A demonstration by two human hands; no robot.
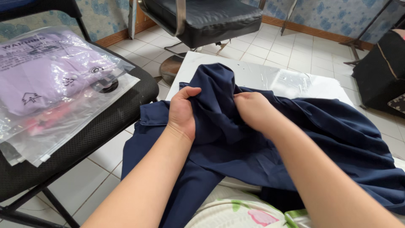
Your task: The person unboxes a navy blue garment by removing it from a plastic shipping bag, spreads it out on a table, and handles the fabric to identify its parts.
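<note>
1 head-worn view, close above the white table (270,76), angled steeply down and forward toward tiled floor (261,46).

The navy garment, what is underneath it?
Under the navy garment lies a white board, bare at its far end. Near the person, floral fabric shows below the cloth. The rest is covered.

Right hand (253,110) fingertips buried in navy garment (320,139) folds; left hand (182,113) fingers likewise tucked under cloth. Garment hides most of white table (261,76), runs off right edge. Left of garment, bagged clothes (50,84) cut by left edge.
</note>
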